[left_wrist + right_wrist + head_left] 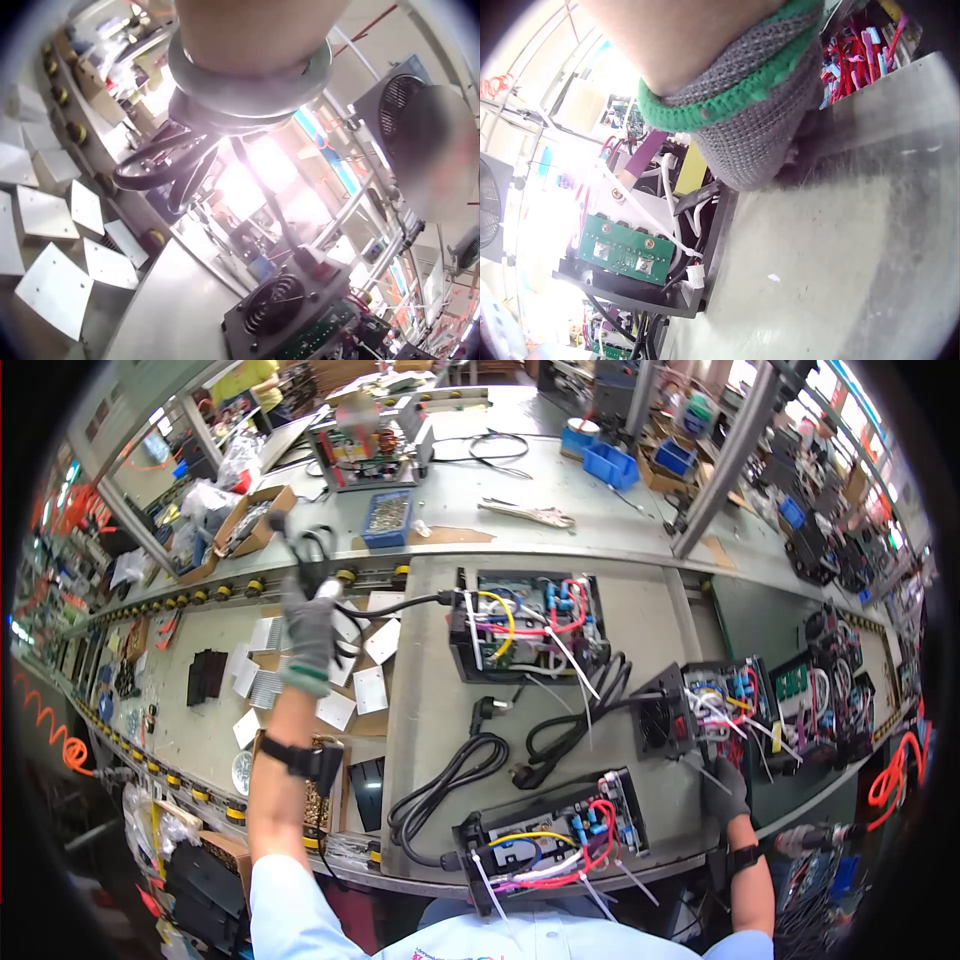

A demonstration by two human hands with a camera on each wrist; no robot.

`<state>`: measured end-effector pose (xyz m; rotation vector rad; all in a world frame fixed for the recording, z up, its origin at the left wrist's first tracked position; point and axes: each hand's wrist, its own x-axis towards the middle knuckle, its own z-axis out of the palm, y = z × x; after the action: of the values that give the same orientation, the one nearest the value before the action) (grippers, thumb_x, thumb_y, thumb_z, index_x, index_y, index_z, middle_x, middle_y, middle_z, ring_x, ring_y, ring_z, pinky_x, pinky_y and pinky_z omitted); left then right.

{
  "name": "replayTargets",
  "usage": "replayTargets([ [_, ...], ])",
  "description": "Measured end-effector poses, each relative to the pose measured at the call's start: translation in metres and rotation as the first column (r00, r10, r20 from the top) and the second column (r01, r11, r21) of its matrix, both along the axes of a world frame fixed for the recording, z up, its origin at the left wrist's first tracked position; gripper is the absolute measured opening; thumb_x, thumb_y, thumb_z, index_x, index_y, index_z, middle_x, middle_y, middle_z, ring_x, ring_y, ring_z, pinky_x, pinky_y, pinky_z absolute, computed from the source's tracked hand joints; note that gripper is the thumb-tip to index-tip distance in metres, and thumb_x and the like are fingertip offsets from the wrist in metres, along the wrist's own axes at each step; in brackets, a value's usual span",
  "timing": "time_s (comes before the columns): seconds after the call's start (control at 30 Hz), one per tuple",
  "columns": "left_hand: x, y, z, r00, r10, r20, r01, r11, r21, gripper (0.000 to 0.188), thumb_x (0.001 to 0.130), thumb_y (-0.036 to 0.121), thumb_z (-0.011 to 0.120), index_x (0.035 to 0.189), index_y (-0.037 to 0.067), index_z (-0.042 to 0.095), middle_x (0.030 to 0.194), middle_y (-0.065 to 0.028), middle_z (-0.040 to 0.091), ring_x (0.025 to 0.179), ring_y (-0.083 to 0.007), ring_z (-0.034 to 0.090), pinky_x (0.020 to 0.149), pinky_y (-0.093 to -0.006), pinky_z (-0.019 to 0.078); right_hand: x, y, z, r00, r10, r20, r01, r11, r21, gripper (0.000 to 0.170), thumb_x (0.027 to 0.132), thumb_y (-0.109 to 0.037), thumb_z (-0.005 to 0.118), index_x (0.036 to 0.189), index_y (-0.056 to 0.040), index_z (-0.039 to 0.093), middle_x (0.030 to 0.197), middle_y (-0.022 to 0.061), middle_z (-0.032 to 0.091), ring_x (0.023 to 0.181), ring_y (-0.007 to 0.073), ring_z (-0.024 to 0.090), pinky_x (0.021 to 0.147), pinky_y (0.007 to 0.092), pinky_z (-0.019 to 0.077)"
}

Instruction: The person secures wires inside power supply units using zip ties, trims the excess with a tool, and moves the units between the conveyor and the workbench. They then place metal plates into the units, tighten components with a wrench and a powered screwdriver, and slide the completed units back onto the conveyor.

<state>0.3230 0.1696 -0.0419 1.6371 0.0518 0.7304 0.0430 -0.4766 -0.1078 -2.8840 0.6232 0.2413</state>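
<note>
In a grey glove, the left hand (308,625) grips a bunched black cable (318,550), raised over the left of the bench. From it the cable runs to the end of the rear open-topped electronic unit (530,625). The left wrist view shows the cable loops (161,169) beside the glove (247,97) and the unit's fan end (274,307). The gloved right hand (725,795) is at the near side of the right-hand unit (720,700); in the right wrist view the glove (757,135) hides its own fingers. A third unit (560,835) lies nearest the body.
Coiled black cables with plugs (450,770) lie between the units. White plates (370,690) are scattered at left. Behind are a blue bin of small parts (387,520), an opened machine (370,445) and white gloves (528,513). More units (835,690) stand at right.
</note>
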Motion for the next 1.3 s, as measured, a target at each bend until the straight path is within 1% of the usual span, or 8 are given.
replayTargets([
  [0.17,-0.079,-0.05,0.069,0.99,-0.01,0.14,-0.039,0.937,0.346,0.027,0.086,0.009,0.07,0.112,0.004,0.064,0.089,-0.0047,0.062,0.077,-0.0181,0.06,0.068,-0.0311,0.0501,0.001,0.004,0.003,1.0,-0.009,0.011,0.009,1.0,-0.002,0.028,0.093,-0.031,0.054,0.102,-0.0036,0.055,0.088,0.0284,0.065,0.089,0.0486,0.063,0.075,0.0568,0.0482],
  [0.3,-0.154,-0.141,0.103,0.87,-0.474,-0.137,0.297,0.281,0.913,0.032,0.077,0.009,0.074,0.108,0.003,0.067,0.099,-0.0145,0.066,0.086,-0.029,0.064,0.075,-0.0339,0.0519,-0.001,0.0,0.0,0.999,0.037,0.023,-0.036,0.999,-0.027,0.028,0.093,-0.03,0.054,0.104,-0.004,0.055,0.092,0.0286,0.066,0.091,0.048,0.064,0.077,0.0566,0.0491],
  [0.43,-0.131,-0.179,0.014,0.059,-0.446,-0.893,0.977,-0.157,0.143,0.037,0.086,0.017,0.069,0.119,0.001,0.063,0.108,-0.0147,0.068,0.092,-0.0247,0.067,0.076,-0.0325,0.053,-0.002,0.002,0.004,0.999,0.016,-0.037,-0.017,1.0,-0.021,0.03,0.091,-0.029,0.054,0.106,-0.0034,0.055,0.094,0.0287,0.066,0.093,0.0474,0.064,0.079,0.0561,0.0492],
  [0.53,-0.126,-0.17,-0.008,0.141,-0.451,-0.881,0.957,-0.166,0.238,0.037,0.093,0.023,0.065,0.122,0.001,0.063,0.107,-0.012,0.068,0.09,-0.0189,0.066,0.077,-0.0306,0.0532,0.0,-0.003,-0.001,0.999,-0.029,0.025,0.028,0.998,0.054,0.033,0.09,-0.032,0.058,0.106,-0.0031,0.057,0.099,0.0282,0.065,0.098,0.0463,0.062,0.082,0.053,0.0482],
  [0.63,-0.141,-0.161,0.063,-0.241,-0.427,-0.871,0.957,0.047,-0.288,0.033,0.097,0.023,0.061,0.122,0.001,0.063,0.103,-0.0052,0.065,0.096,-0.0114,0.06,0.082,-0.0283,0.0513,0.002,0.003,0.011,1.0,-0.023,0.004,0.023,0.998,0.061,0.035,0.089,-0.033,0.058,0.108,-0.0032,0.057,0.099,0.0279,0.066,0.099,0.0463,0.062,0.083,0.0525,0.0483],
  [0.87,-0.226,-0.046,0.125,0.783,-0.327,-0.529,0.529,0.798,0.289,0.024,0.095,0.01,0.059,0.117,0.002,0.064,0.096,-0.0031,0.065,0.085,-0.0102,0.061,0.077,-0.026,0.0508,0.011,0.003,-0.003,0.988,0.14,-0.069,-0.138,0.99,0.037,0.039,0.083,-0.033,0.064,0.103,0.0004,0.058,0.09,0.0294,0.066,0.09,0.0483,0.063,0.077,0.0542,0.0503],
  [1.07,-0.34,0.014,0.138,0.932,0.28,-0.23,-0.268,0.96,0.081,0.021,0.097,0.009,0.052,0.114,0.001,0.063,0.093,-0.0033,0.062,0.077,-0.011,0.057,0.071,-0.0262,0.0472,0.021,0.114,0.016,0.915,0.397,-0.068,-0.396,0.918,0.028,0.041,0.081,-0.038,0.067,0.091,0.0017,0.061,0.081,0.0263,0.066,0.082,0.0445,0.065,0.073,0.0523,0.0512],
  [1.3,-0.431,-0.003,0.155,0.938,0.348,0.006,-0.346,0.933,0.097,0.017,0.099,0.017,0.053,0.108,0.005,0.059,0.084,-0.0006,0.053,0.07,-0.0087,0.051,0.06,-0.0224,0.0418,0.052,0.272,0.024,0.745,0.661,0.094,-0.617,0.627,0.476,0.05,0.078,-0.041,0.07,0.106,-0.0008,0.068,0.085,0.0218,0.07,0.08,0.0408,0.068,0.073,0.0473,0.0539],
])
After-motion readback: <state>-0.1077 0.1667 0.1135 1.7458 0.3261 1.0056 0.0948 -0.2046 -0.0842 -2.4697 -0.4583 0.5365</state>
